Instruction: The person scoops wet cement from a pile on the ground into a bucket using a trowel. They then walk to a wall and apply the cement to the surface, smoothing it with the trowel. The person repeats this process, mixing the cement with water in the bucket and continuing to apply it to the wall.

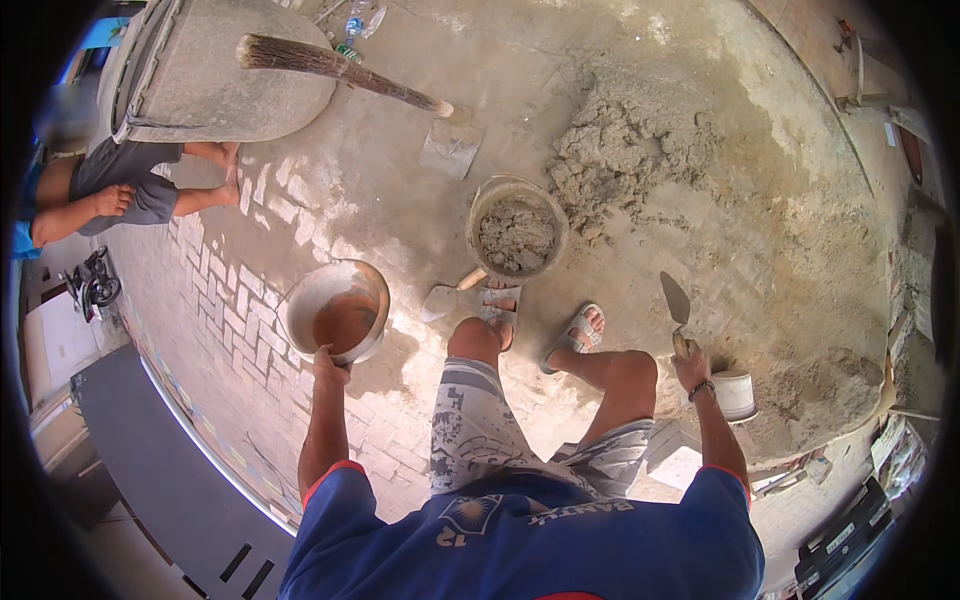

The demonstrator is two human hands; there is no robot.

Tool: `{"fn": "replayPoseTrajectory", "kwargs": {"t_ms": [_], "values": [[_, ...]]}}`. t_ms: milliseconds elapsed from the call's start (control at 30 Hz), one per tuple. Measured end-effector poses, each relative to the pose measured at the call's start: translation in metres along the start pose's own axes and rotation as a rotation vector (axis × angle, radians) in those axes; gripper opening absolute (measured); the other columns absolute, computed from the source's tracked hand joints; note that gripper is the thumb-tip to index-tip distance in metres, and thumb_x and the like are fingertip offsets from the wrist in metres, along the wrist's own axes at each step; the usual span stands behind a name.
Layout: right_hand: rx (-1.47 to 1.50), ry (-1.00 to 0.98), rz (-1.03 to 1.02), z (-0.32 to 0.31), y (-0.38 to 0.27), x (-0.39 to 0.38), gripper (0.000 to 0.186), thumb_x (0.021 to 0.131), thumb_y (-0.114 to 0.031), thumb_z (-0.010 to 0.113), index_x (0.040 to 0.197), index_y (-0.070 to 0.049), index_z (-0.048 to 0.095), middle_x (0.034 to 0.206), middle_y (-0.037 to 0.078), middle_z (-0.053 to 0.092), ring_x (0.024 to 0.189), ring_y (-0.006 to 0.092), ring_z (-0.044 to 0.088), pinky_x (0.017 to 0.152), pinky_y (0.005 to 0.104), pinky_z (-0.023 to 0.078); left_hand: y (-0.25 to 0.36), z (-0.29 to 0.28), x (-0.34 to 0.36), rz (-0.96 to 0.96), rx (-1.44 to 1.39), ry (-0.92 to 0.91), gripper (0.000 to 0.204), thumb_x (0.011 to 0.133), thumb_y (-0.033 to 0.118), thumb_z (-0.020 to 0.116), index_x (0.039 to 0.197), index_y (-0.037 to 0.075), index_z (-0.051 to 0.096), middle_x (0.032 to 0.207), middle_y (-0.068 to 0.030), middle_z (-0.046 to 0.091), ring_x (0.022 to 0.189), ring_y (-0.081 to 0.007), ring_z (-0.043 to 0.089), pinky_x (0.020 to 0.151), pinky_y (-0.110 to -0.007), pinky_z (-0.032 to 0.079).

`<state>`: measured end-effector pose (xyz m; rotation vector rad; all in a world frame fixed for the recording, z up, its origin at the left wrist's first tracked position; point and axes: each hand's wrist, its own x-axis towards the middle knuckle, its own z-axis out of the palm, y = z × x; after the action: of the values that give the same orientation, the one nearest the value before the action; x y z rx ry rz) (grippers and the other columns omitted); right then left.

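L hand [327,364] grips the near rim of a metal bowl [335,310], fingers curled over the edge and pinching it; bowl is held up off the floor, tilted a bit, w/ reddish-brown water inside. R hand [690,362] is wrapped round the handle of a pointing trowel [676,303], fingers pressed together on the grip, blade pointing up and away from the person, clear of the floor. A band sits on the R wrist.

Floor [400,200] is concrete, w/ brick paving showing at the L side. Between the two hands, in front of the feet: a bucket [517,227] full of grey mortar. Just near side of it, by the L sandal, a second trowel [450,297] lies flat on the floor next to a small flat board. Beyond the bucket to the R, a big mortar heap [630,150] spread on the floor. A small white tub [736,394] stands right beside the R wrist, on the floor.

Far L edge: a wheelbarrow [215,70] w/ a broom [340,68] lying across its rim, head to the L. Below the broom tip, a flat square tool lies on the floor. Another person [130,190] crouches beside the wheelbarrow at the L edge, well apart from both hands.
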<state>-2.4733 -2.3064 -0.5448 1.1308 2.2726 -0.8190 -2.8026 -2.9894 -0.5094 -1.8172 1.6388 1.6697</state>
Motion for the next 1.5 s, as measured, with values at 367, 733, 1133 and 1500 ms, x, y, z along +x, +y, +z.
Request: {"fn": "replayPoseTrajectory", "kwargs": {"t_ms": [367, 733, 1133, 1500], "values": [[0.529, -0.092, 0.526, -0.08, 0.034, -0.198, 0.026, 0.076, -0.01, 0.064, 0.1, -0.003, 0.055, 0.064, 0.009, 0.055, 0.049, 0.0209, 0.055, 0.041, 0.0382, 0.042, 0.037, -0.205, -0.182, 0.003, -0.156, 0.147, 0.043, 0.085, 0.02, 0.055, 0.126, 0.008, 0.05, 0.121, -0.0135, 0.057, 0.104, -0.0307, 0.061, 0.081, -0.045, 0.053], [0.766, -0.25, 0.5, -0.008, -0.046, -0.16, 0.017, 0.084, -0.02, 0.056, 0.096, -0.009, 0.056, 0.064, 0.007, 0.054, 0.061, 0.0231, 0.058, 0.055, 0.04, 0.047, 0.138, -0.241, -0.153, 0.093, -0.373, -0.294, 0.038, 0.092, 0.017, 0.052, 0.126, 0.003, 0.045, 0.125, -0.0149, 0.055, 0.11, -0.0305, 0.059, 0.091, -0.048, 0.053], [0.905, -0.278, 0.417, 0.052, -0.379, -0.257, 0.019, 0.082, -0.009, 0.06, 0.098, -0.004, 0.052, 0.064, 0.006, 0.05, 0.045, 0.0201, 0.05, 0.039, 0.0379, 0.038, 0.38, -0.26, -0.176, 0.253, -0.56, -0.626, 0.048, 0.093, 0.016, 0.058, 0.134, 0.0, 0.039, 0.13, -0.0176, 0.051, 0.113, -0.0321, 0.058, 0.094, -0.049, 0.053], [0.396, -0.355, 0.487, 0.129, -0.444, -0.201, 0.021, 0.086, -0.012, 0.061, 0.103, 0.0, 0.056, 0.063, 0.011, 0.053, 0.049, 0.0236, 0.054, 0.046, 0.0407, 0.045, 0.705, -0.082, -0.211, 0.77, -0.293, -0.745, 0.044, 0.086, 0.004, 0.061, 0.126, -0.003, 0.045, 0.114, -0.0146, 0.059, 0.1, -0.0236, 0.062, 0.088, -0.038, 0.054]]}}
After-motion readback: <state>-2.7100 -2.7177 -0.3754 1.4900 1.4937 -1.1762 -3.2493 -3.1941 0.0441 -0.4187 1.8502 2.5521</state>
